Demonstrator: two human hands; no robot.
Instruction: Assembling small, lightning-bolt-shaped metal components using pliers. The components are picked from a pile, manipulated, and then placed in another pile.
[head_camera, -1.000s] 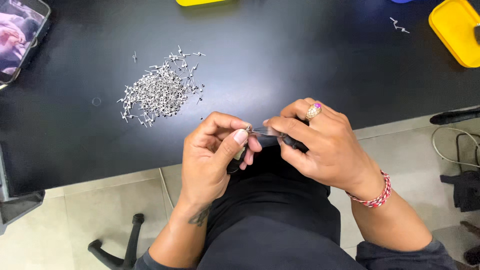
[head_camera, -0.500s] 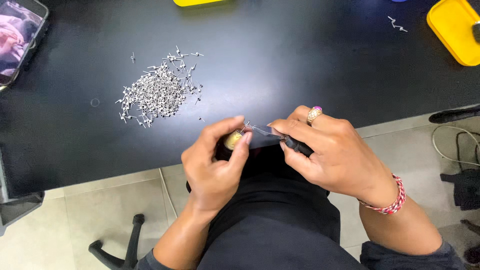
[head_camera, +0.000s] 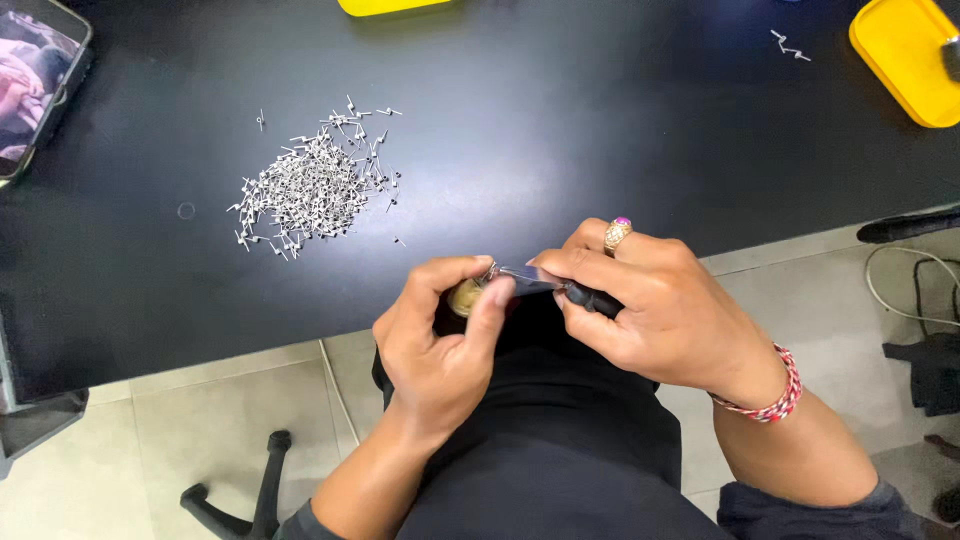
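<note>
My left hand (head_camera: 440, 335) holds a small round brass-coloured part (head_camera: 466, 296) between thumb and fingers, just off the near edge of the black table (head_camera: 560, 130). My right hand (head_camera: 650, 310) grips a pair of small pliers (head_camera: 545, 281) with dark handles; the metal tip points left and meets the brass part. A ring sits on one finger of the right hand and a red-and-white bracelet on its wrist. A heap of several small silver pins (head_camera: 315, 185) lies on the table, up and to the left of both hands.
A phone (head_camera: 35, 75) lies at the table's far left edge. A yellow tray (head_camera: 905, 55) sits at the top right, with a few loose pins (head_camera: 790, 45) beside it. Another yellow object (head_camera: 390, 6) shows at the top edge. Cables and a chair base are on the floor.
Both hands have shifted slightly down and right from the table edge. The left fingers have turned so the brass part shows more, with the pliers tip still at it.
</note>
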